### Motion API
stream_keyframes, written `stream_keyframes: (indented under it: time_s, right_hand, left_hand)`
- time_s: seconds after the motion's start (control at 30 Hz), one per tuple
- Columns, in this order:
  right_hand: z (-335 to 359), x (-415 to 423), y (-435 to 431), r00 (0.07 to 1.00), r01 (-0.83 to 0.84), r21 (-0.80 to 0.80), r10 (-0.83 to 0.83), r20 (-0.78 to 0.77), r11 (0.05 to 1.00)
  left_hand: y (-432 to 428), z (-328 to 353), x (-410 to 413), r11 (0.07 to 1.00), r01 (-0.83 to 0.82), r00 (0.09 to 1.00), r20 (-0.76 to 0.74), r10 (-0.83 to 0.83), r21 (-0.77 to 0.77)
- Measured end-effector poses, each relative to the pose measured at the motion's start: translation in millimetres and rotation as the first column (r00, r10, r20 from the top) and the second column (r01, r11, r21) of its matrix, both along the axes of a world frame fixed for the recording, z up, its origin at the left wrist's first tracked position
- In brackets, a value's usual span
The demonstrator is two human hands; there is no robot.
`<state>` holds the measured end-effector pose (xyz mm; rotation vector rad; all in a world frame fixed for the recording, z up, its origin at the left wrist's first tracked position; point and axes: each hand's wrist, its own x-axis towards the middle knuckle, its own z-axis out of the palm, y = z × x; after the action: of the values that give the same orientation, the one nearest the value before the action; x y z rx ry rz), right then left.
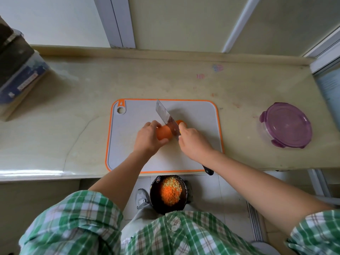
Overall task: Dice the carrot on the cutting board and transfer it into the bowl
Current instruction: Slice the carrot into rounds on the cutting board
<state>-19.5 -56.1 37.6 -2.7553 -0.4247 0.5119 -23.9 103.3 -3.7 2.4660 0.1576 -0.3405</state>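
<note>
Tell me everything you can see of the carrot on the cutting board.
The carrot is a thick, smooth orange length lying on its side midway on the grey, orange-rimmed cutting board. The left hand grips its left end. The cleaver, held in the right hand, stands across its middle, hiding part; the right end shows beyond the blade. It is not yet diced.

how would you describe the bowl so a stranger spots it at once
Find the beige countertop and the orange-rimmed cutting board on it. Below the board's near edge sits a dark bowl, the only vessel showing orange and yellow diced bits.
</note>
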Motion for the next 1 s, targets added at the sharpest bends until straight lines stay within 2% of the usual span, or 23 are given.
stream_keyframes:
  time_s: [0.13, 0.37, 0.83, 1.0]
  right_hand:
    - [3, 5, 20, 0.999, -0.04, 0.023, 0.039, 0.014, 0.999]
    - [1, 2, 33, 0.996, -0.07, -0.03, 0.068, -0.061, 0.997]
    - [-34, 6, 49, 0.993, -0.107, -0.139, 0.111, 0.027, 0.985]
    - [-39, 14, 38, 0.995, -0.095, -0.058, 0.097, 0.033, 0.994]
  left_hand:
    - [18, 4, -3, 0.998, -0.065, 0.996, 0.054, 0.063, 0.022]
    - [27, -4, -12, 0.995, -0.104, 0.994, 0.034, 0.104, -0.004]
    - [32, -5, -9, 0.993, -0.11, 0.994, 0.016, 0.111, -0.041]
    - [33, -4, -10, 0.993, -0.111, 0.994, 0.012, 0.112, -0.036]
